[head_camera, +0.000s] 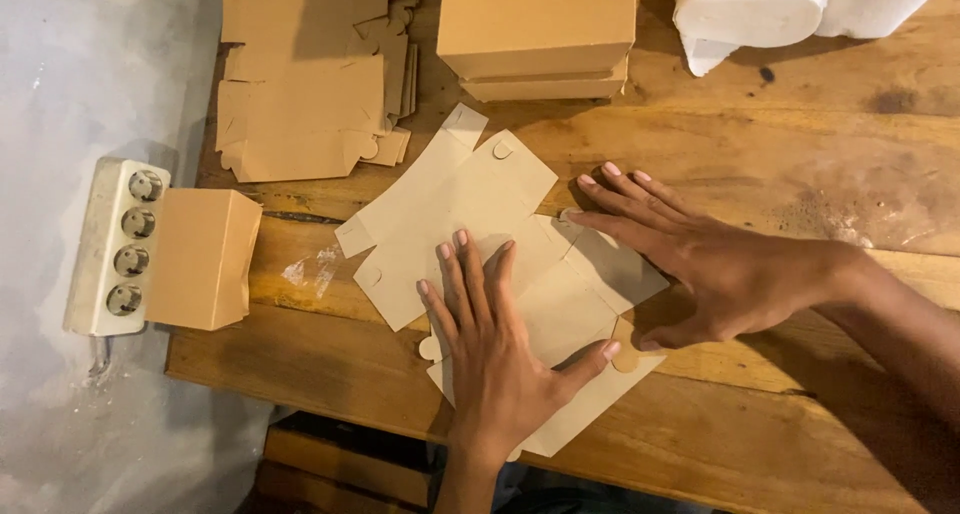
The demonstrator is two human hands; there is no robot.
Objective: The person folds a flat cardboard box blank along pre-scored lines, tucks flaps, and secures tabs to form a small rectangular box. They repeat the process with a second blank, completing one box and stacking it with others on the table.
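A flat cardboard box blank [470, 214] lay on the wooden tabletop [780, 154], not yet folded up. The left hand [495, 349] pressed down flat on it, fingers spread wide, holding nothing. The right hand [700, 264] also lay flat and open, with its fingertips on the far edge of the cardboard and its thumb near a round tab [627, 359]. Both hands only pushed on the sheet; neither gripped it.

Some work looked done. One made-up box [203, 257] stood at the left edge of the tabletop, just beside a white power strip [115, 246]. Two or three more finished boxes [538, 34] were stacked at the far side. A pile of flat blanks [310, 84] waited at the far left, so much looked left to do.

The blank sat near the front edge of the tabletop, and its lower corner was close to that edge. There was bare wood to the right of the hands and room there to move. The left side was more crowded. White paper rolls [760, 9] lay at the far right corner, well apart from the hands.
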